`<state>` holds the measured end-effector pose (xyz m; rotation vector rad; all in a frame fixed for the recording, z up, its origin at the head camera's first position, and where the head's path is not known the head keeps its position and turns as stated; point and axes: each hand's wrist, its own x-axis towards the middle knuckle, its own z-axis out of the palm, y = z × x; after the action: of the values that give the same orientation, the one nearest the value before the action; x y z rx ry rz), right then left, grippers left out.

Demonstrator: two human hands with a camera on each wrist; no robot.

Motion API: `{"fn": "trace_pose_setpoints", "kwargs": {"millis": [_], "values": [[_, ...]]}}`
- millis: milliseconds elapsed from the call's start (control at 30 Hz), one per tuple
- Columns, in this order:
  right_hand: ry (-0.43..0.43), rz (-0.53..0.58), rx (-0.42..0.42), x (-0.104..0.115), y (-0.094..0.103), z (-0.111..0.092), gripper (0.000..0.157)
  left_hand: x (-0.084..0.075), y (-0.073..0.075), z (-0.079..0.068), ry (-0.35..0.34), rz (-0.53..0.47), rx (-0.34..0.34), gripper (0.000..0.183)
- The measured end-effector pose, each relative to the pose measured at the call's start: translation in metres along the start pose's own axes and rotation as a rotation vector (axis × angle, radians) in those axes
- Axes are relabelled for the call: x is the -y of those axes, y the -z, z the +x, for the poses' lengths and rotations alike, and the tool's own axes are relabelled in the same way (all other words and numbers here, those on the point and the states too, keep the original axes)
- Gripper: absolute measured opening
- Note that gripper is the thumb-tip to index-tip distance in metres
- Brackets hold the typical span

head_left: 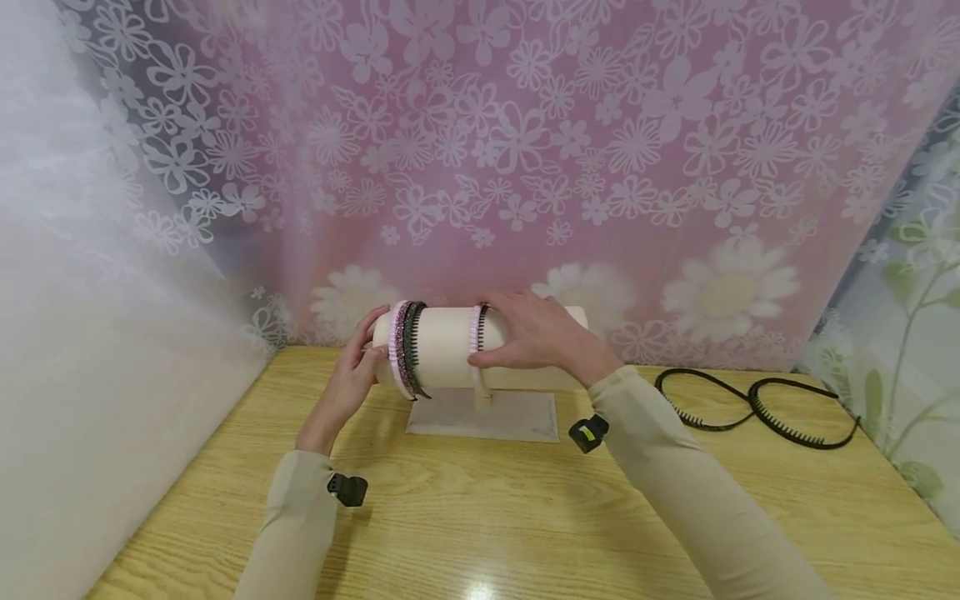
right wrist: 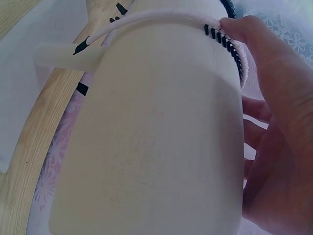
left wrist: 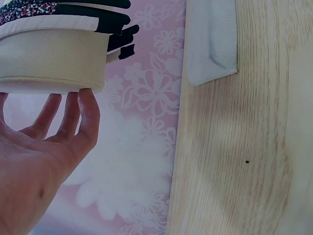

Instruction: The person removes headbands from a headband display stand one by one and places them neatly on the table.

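Holding the left end of a smooth cream display cylinder (head_left: 442, 346) between thumb and fingers, our left hand (head_left: 348, 383) braces it, while our right hand (head_left: 536, 329) pinches a pale pink pleated headband with black teeth (head_left: 475, 329) around the cylinder's middle. To work well, we should keep this band square to the cylinder, ease both sides evenly and spare the teeth from snagging. We count one cylinder on one pale grey rectangular base (head_left: 525, 417), and three more bands round its left end: a pale pleated one (head_left: 395, 346), a pink glittery one (head_left: 401, 346), a dark grey glittery one (head_left: 409, 346). Two black toothed hoops (head_left: 686, 371) lie rightward on the wooden table (head_left: 465, 500).
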<state>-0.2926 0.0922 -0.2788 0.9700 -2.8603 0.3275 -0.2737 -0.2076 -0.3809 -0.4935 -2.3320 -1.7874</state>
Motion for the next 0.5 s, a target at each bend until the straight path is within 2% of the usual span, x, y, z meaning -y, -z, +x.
{"fn": "trace_pose_setpoints", "kwargs": {"millis": [500], "values": [[-0.041,-0.022,-0.017,-0.005,0.004,-0.012,0.085,0.002,0.001,0.000,-0.005,0.028,-0.006,0.055]]}}
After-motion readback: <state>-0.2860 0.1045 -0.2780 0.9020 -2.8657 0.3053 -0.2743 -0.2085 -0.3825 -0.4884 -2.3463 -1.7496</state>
